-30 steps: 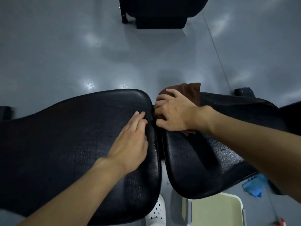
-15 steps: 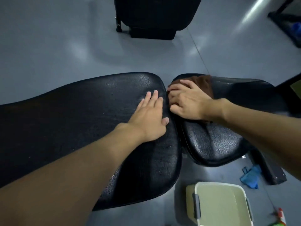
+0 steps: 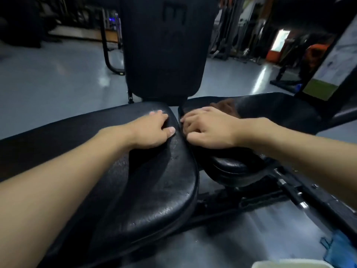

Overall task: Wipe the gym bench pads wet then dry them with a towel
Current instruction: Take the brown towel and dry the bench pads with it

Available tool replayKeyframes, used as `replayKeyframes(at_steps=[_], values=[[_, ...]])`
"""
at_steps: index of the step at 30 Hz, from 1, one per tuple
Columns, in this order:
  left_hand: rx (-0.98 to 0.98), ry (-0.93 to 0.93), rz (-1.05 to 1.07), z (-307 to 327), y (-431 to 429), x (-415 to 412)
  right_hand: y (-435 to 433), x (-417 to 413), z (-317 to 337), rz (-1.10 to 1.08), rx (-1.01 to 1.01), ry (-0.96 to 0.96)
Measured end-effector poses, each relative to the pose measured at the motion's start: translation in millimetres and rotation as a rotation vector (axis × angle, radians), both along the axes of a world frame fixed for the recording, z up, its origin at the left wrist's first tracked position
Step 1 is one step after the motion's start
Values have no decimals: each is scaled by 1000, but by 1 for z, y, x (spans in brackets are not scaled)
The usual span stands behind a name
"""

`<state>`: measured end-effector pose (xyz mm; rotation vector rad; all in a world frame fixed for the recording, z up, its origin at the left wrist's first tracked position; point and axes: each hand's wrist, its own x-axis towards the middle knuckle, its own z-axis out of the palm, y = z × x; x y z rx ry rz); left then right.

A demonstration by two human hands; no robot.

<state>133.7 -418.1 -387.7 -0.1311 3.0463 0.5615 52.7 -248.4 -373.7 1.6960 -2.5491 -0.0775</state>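
The brown cloth [image 3: 225, 107] sits at about one o'clock from centre, on the near end of the seat pad [image 3: 274, 111], most of it tucked under your right hand [image 3: 209, 129]. That hand is curled over it, fingers bent and bunching the fabric right at the pad's edge by the gap between the two cushions. Whether the cloth is damp or dry, you can't tell from here.

Your left hand [image 3: 153, 130] lies at eleven o'clock from centre, flat and spread, palm down on the long back pad [image 3: 158, 182], holding nothing, thumb stretched toward the gap. It looks like it's bracing the cushion.

Now the progress. There's a sheen and a scatter of droplets on the back pad near its rounded end, running toward six o'clock, so my read is the wet pass has covered that stretch. It is not dry yet. The seat pad glints at its near lip too, around four o'clock. The far reaches of both pads, off at nine and two o'clock, are too dark to judge.

So you're likely working the seam between the cushions. Drying seems to lie ahead.

Further out: an upright black pad [image 3: 164, 51] stands at twelve o'clock, and a blue rag [image 3: 342, 250] lies on the grey floor [image 3: 58, 78] at five o'clock.
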Motion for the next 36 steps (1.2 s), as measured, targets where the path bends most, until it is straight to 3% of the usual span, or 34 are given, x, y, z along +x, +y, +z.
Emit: replayKeyframes(at_steps=[3,10,19,21,26,31,33,36], values=[[-22,98,55,1,17,9,-7,7,2,-118,-27,-44],[113,135,2,6,54,28,74,71,-16,173,-74,129],[167,114,18,-4,57,27,139,53,-32,336,-195,247],[135,45,10,-2,63,27,166,35,-38,295,-325,230],[53,-28,-10,-1,77,23,231,-27,-42,-44,-634,114],[76,-29,-1,6,82,25,224,-37,-35,-373,-1002,-47],[87,3,-11,5,81,25,200,-17,-42,-342,-1034,-44],[200,61,9,6,78,33,160,24,-44,-138,-924,-84]])
